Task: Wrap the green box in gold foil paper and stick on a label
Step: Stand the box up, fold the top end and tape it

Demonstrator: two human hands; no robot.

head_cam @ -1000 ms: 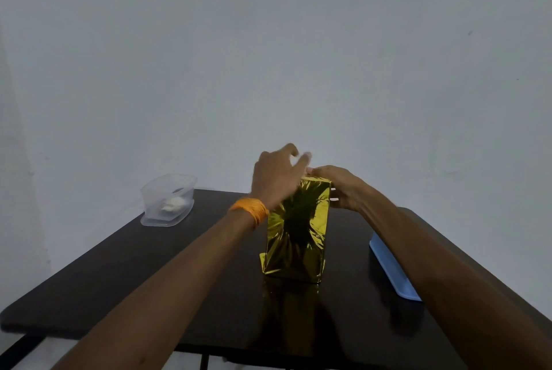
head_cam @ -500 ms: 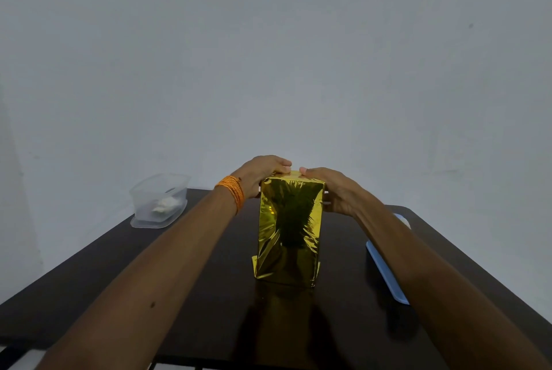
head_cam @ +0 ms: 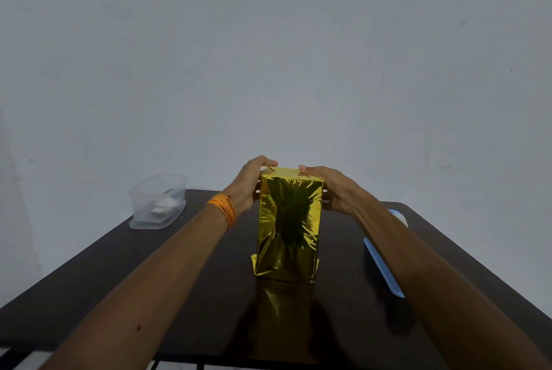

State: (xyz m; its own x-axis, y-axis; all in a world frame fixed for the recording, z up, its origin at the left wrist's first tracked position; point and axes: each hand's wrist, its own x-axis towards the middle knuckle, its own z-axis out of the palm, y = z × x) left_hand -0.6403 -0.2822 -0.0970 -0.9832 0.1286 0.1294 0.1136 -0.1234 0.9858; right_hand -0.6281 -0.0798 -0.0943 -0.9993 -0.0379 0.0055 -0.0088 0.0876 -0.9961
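- While both hands hold it at its top, the box (head_cam: 288, 226) stands upright on its short end at the middle of the table (head_cam: 179, 295), every face that shows covered in crinkled gold foil (head_cam: 286, 259), with small foil corners sticking out at the bottom on both sides
- The left hand (head_cam: 249, 187) grips the box's upper left edge, fingers curled over the top rim
- The right hand (head_cam: 331, 190) clasps the upper right edge, thumb lying flat on the top face, fingers curled down the right side
- A band of orange thread (head_cam: 222, 210) circles the left wrist
- The table is dark brown and glossy, and it mirrors the foil just in front of the box
- A clear plastic tub (head_cam: 149, 211) sits near the table's far left corner, well apart from the box; something small and white (head_cam: 164, 207) shows through its wall, too blurred to name
- A flat light-blue tray (head_cam: 383, 265) lies along the table's right side, partly hidden by the right forearm; whether anything lies on it cannot be told
- Behind the table rises a plain pale grey wall (head_cam: 268, 56) with a few faint marks
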